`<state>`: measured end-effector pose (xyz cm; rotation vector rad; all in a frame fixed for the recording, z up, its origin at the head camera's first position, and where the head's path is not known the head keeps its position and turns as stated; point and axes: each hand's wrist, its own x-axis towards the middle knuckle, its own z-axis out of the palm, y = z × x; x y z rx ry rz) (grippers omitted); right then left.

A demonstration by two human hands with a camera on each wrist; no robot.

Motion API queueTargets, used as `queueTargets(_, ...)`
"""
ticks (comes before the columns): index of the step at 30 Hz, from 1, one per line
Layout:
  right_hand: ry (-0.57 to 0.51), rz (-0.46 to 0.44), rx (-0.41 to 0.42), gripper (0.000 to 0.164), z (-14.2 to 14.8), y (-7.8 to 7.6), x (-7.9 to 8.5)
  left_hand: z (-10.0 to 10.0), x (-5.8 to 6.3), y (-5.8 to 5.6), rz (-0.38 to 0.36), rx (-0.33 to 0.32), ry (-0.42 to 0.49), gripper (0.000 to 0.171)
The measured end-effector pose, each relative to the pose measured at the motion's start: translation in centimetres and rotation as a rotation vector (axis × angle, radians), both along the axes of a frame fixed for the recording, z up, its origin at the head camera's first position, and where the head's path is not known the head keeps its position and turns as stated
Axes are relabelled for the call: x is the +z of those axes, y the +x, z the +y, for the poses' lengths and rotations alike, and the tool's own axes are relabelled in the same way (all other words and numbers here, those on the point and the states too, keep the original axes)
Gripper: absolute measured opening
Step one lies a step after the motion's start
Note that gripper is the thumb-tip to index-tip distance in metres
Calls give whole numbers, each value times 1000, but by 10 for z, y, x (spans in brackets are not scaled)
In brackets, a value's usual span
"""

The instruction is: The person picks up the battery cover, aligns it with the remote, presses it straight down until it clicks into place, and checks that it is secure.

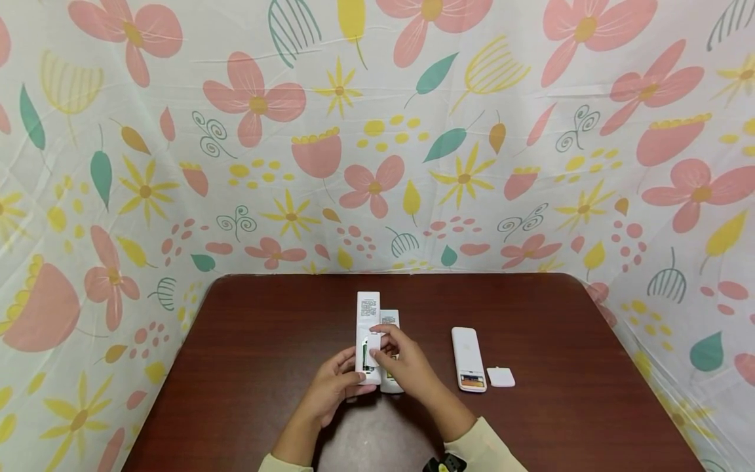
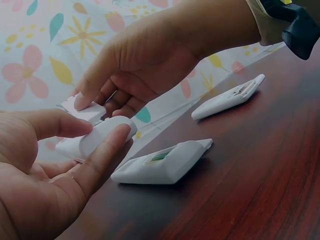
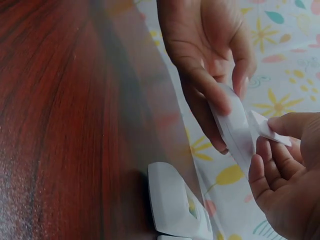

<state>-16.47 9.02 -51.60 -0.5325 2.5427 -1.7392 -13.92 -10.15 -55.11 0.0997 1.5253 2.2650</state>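
Observation:
My left hand [image 1: 331, 388] grips a white remote control [image 1: 368, 321], back side up, by its lower end. In its battery compartment, a green battery shows. My right hand [image 1: 414, 368] pinches the white battery cover [image 2: 86, 112] between thumb and fingers, over the compartment's right side. The right wrist view has the cover [image 3: 266, 129] tilted away from the remote's body [image 3: 235, 131]. Just behind and to the right of the held remote, a second white remote [image 2: 187, 162] lies on the table, partly hidden by my right hand, its compartment uncovered.
A third white remote [image 1: 468, 351] lies to the right, batteries exposed at its near end. Beside it is a loose white cover [image 1: 501, 377]. All rest on a dark brown table [image 1: 265, 314], with a floral cloth [image 1: 377, 131] hanging behind and at the sides.

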Motion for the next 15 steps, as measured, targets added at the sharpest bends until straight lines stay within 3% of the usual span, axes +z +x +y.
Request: queueTargets(15,-39,-46,19,36,-2,0,-5,2,-2,0,2,-3,20,67)
